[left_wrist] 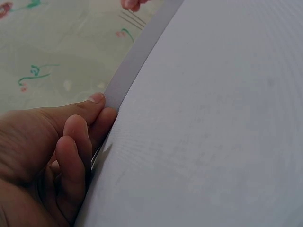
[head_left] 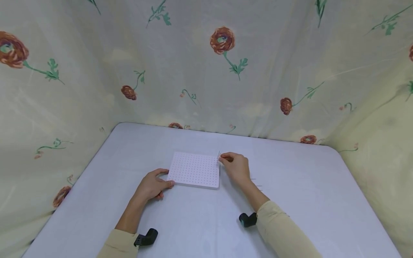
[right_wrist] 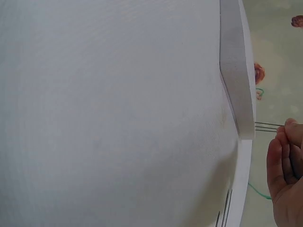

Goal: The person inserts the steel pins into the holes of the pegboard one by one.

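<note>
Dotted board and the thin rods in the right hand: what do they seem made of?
Dotted board: probably plastic, matte white, going by its smooth side and crisp edges. Thin rods: perhaps metal, dark and dull, being straight and very slender; no clear glint confirms it.

The right forearm (head_left: 253,195) partly hides the loose pins (head_left: 259,186) on the table (head_left: 309,186). The held pins (head_left: 218,156) are too thin to tell whether they touch the board (head_left: 193,171). The right hand (head_left: 237,168) is cut off in the right wrist view; both sleeves (head_left: 285,229) run out of the head view.
</note>
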The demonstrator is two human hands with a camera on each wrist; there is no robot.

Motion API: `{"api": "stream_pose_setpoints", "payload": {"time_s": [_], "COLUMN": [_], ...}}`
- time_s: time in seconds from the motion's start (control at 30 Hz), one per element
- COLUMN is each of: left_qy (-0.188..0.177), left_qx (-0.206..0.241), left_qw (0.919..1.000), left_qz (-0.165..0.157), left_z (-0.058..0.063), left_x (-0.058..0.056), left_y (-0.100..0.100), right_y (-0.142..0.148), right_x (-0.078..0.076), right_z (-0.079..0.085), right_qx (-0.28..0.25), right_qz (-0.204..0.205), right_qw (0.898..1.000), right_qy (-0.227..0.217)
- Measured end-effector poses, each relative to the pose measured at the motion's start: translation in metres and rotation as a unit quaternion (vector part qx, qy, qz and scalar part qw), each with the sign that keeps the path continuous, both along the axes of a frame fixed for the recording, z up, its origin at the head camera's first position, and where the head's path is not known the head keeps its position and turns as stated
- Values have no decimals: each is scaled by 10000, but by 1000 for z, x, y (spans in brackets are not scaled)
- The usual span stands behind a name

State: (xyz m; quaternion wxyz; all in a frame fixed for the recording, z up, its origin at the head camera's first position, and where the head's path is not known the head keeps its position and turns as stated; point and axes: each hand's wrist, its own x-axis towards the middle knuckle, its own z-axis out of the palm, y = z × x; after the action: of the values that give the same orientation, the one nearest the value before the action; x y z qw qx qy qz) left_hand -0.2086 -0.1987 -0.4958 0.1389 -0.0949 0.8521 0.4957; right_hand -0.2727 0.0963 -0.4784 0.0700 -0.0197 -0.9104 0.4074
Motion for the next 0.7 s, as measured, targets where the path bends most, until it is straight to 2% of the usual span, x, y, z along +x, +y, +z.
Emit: {"api": "stream_pose_setpoints", "payload": {"time_s": [0.37,0.57,0.7], "left_qy": [-87,-71,-73], "left_qx": [4,2,-68], "left_qw": [10000,10000,9999], "left_qz": [-36,-59,-30], "left_z": [2,1,1], "left_x": [1,0,0], "left_y": [2,2,0], "right_y": [18,39,55], "right_x": [9,14,20], "right_z": [2,6,12], "right_qx": [-195,-248,-314], "right_qz": [-165,-183,-86], "right_qw": [9990,9990,9983], "right_qy": [-355,-335,-480]}}
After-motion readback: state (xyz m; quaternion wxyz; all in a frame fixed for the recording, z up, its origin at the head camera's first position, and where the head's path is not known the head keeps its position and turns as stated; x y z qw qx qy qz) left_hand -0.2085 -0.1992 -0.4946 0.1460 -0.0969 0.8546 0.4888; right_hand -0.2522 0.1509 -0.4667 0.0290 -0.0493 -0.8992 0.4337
